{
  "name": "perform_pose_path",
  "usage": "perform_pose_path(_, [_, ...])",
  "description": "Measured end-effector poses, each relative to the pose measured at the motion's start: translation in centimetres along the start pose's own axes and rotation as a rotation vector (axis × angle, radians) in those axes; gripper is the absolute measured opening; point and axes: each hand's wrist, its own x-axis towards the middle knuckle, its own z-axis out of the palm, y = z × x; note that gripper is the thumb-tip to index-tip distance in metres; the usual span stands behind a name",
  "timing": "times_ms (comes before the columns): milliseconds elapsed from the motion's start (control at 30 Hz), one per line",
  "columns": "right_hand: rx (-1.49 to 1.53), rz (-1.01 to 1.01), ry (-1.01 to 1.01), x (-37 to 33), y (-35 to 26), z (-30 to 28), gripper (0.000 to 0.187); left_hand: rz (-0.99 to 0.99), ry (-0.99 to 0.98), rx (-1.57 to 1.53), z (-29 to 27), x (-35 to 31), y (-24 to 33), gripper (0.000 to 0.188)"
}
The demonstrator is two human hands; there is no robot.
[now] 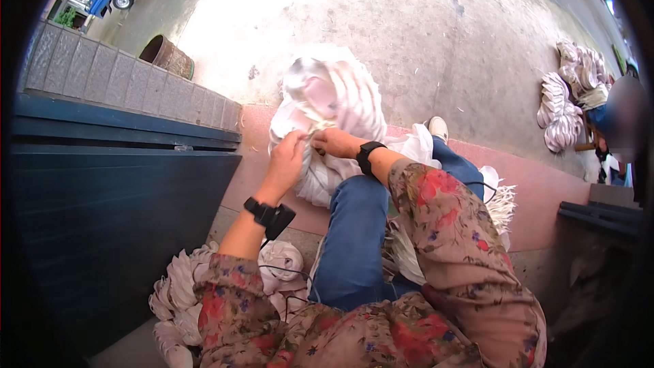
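A big bundle of whitish-pink folded or coiled material [361, 99] stands in front of my knees, its upper left part smeared by motion. On its near side my left hand [289, 153] and my right hand [335, 143] are close together, fingers bent and pinched. Between them a pale yellowish strip [320, 125] sticks up, and both hands appear closed on it. Whether it is tied round the bundle cannot be made out. The fingertips of my right hand are partly hidden.
Coiled white rolls [184, 293] lie by my left side, and loose pale strips [503, 206] by my right knee. Dark blue door panels [122, 225] flank me at left. A rusty bucket [167, 56] lies beyond the wall. Far right, more bundles [562, 112] sit near another person.
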Motion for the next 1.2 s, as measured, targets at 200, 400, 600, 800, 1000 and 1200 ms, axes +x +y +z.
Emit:
perform_pose_path(200, [-0.200, 0.109, 0.089, -2.0, 1.9, -3.7, 0.020, -0.051, 0.182, 0.029, 3.1, 7.0, -8.4, 0.019])
perform_pose_path(400, [-0.181, -0.121, 0.079, 0.3, -2.9, -5.0, 0.019, -0.436, 0.064, 0.238, 5.1, 5.5, -16.3, 0.025])
perform_pose_path(600, [-0.601, -0.122, 0.008, 2.8, 2.4, -3.5, 0.015, -0.363, -0.053, 0.333, 7.5, 4.8, -13.7, 0.030])
perform_pose_path(800, [-0.882, -0.059, -0.051, 1.1, 5.7, -3.5, 0.005, -0.379, -0.112, 0.154, 8.1, 4.8, -11.4, 0.038])
perform_pose_path(1000, [-0.899, -0.011, -0.114, 1.3, 4.7, -2.4, 0.005, -0.203, -0.074, 0.432, 9.2, 4.6, -11.6, 0.024])
perform_pose_path(1200, [-0.779, -0.016, -0.025, 0.2, 6.6, -2.3, 0.025, -0.072, -0.033, 0.252, 8.8, 3.3, -11.1, 0.018])
